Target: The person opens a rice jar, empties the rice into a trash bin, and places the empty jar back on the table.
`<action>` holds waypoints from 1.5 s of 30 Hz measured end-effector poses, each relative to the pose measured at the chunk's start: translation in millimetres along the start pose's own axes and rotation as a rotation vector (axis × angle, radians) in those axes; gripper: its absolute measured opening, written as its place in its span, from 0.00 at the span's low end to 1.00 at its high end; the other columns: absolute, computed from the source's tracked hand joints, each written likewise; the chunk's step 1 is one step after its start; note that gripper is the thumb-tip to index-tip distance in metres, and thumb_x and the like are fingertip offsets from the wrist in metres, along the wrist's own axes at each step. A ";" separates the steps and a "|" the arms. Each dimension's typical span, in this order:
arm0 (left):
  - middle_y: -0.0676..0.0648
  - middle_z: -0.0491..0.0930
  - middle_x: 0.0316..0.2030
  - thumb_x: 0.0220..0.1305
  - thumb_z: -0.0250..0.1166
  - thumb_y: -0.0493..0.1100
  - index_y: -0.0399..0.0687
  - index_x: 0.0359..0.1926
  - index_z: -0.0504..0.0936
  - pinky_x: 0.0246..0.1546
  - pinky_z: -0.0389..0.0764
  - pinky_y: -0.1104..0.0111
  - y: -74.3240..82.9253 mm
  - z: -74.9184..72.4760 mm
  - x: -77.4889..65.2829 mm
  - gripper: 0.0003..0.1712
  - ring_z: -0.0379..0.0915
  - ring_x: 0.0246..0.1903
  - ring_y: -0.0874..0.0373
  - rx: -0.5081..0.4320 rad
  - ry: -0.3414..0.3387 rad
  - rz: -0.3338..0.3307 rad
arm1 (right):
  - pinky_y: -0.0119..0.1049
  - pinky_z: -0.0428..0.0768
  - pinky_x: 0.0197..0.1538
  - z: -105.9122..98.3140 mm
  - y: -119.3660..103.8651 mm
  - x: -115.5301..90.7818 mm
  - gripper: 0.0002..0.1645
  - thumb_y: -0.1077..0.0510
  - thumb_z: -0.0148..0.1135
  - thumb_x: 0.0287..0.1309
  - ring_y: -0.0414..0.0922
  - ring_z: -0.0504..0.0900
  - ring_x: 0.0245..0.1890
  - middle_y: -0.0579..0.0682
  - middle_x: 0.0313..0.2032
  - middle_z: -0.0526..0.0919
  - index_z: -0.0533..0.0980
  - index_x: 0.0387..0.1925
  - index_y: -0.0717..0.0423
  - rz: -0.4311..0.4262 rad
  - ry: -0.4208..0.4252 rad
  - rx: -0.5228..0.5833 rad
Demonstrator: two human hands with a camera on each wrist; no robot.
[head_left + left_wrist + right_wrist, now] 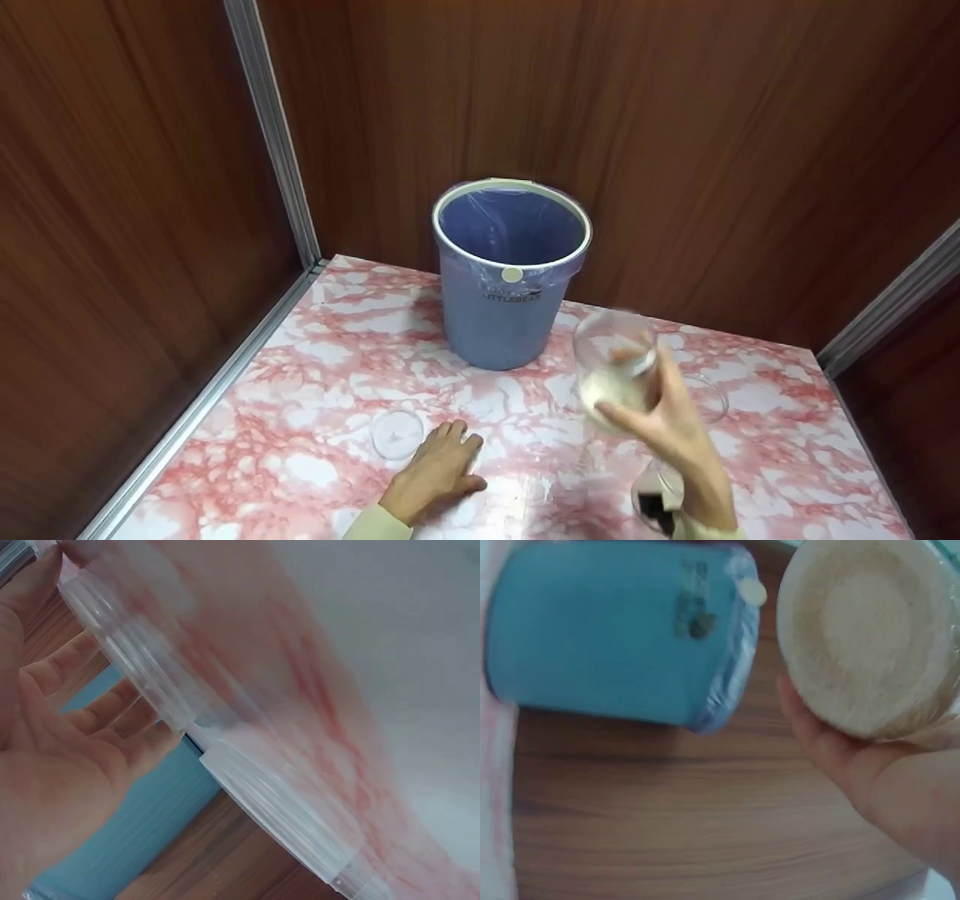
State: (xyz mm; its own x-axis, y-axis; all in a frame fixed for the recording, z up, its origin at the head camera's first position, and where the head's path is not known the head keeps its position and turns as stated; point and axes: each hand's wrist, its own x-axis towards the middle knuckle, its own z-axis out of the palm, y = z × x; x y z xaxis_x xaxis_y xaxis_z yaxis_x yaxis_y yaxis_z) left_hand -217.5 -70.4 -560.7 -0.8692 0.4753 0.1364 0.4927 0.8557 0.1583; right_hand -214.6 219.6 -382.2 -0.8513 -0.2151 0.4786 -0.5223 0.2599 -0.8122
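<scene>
A clear jar with pale contents low inside is gripped by my right hand, held above the table to the right of the bin and slightly blurred. The right wrist view shows the jar's round base with pale, grainy-looking contents against it. My left hand rests on the table, fingers loosely extended. Just beyond it lies a flat clear round lid. Seen from the left wrist, two clear ribbed pieces lie by the fingers; whether the fingertips touch the nearer one I cannot tell.
A blue bin with a white rim and plastic liner stands against the back wooden wall. On the right lie another clear round piece and, partly behind the right forearm, a clear container with something black. The table is red-and-white marbled.
</scene>
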 end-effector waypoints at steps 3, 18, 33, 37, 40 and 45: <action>0.50 0.67 0.39 0.47 0.66 0.65 0.52 0.47 0.74 0.40 0.70 0.62 -1.0 -2.4 2.3 0.31 0.63 0.38 0.56 0.018 0.000 0.003 | 0.34 0.79 0.41 -4.8 -14.6 22.0 0.56 0.64 0.76 0.36 0.45 0.78 0.43 0.52 0.50 0.75 0.56 0.67 0.45 0.012 0.058 -0.137; 0.43 0.65 0.56 0.47 0.67 0.63 0.55 0.55 0.73 0.51 0.69 0.53 -4.8 -3.0 -0.4 0.35 0.61 0.55 0.48 -0.126 -0.110 -0.007 | 0.46 0.72 0.43 -23.8 -23.8 97.6 0.55 0.39 0.73 0.36 0.47 0.78 0.42 0.51 0.50 0.77 0.55 0.66 0.37 -0.041 -0.036 -0.462; 0.42 0.64 0.58 0.52 0.65 0.59 0.55 0.57 0.70 0.54 0.67 0.51 -9.5 -3.8 -7.4 0.33 0.60 0.59 0.47 -0.108 -0.100 0.008 | 0.52 0.72 0.45 -19.2 -20.5 158.2 0.56 0.35 0.72 0.34 0.51 0.72 0.46 0.53 0.46 0.74 0.56 0.63 0.45 -0.093 -0.224 -0.741; 0.43 0.63 0.60 0.53 0.64 0.60 0.57 0.60 0.68 0.55 0.67 0.51 -8.5 -4.5 -5.8 0.34 0.59 0.59 0.48 -0.102 -0.131 -0.012 | 0.53 0.73 0.39 -18.7 -20.5 166.8 0.59 0.32 0.71 0.33 0.53 0.71 0.46 0.55 0.46 0.72 0.54 0.65 0.44 -0.076 -0.254 -0.836; 0.44 0.65 0.58 0.53 0.63 0.62 0.56 0.59 0.69 0.53 0.69 0.51 -7.8 -4.8 -5.6 0.34 0.61 0.57 0.48 -0.106 -0.126 -0.011 | 0.52 0.74 0.38 -16.7 -20.8 174.3 0.60 0.31 0.71 0.33 0.55 0.71 0.46 0.57 0.45 0.72 0.53 0.66 0.46 -0.099 -0.281 -0.892; 0.44 0.67 0.55 0.56 0.57 0.66 0.54 0.56 0.72 0.48 0.71 0.53 -8.3 -5.5 -3.4 0.32 0.63 0.53 0.49 -0.110 -0.083 0.000 | 0.51 0.74 0.36 -12.7 -22.5 185.6 0.60 0.32 0.72 0.31 0.55 0.72 0.44 0.57 0.44 0.73 0.54 0.66 0.45 -0.128 -0.294 -0.921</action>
State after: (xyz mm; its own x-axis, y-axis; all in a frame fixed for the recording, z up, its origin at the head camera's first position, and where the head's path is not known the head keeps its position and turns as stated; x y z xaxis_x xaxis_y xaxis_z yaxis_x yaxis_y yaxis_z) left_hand -218.3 -80.3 -557.1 -0.8674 0.4946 0.0556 0.4904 0.8303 0.2648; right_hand -361.6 185.8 -270.8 -0.8040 -0.4867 0.3416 -0.5512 0.8256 -0.1210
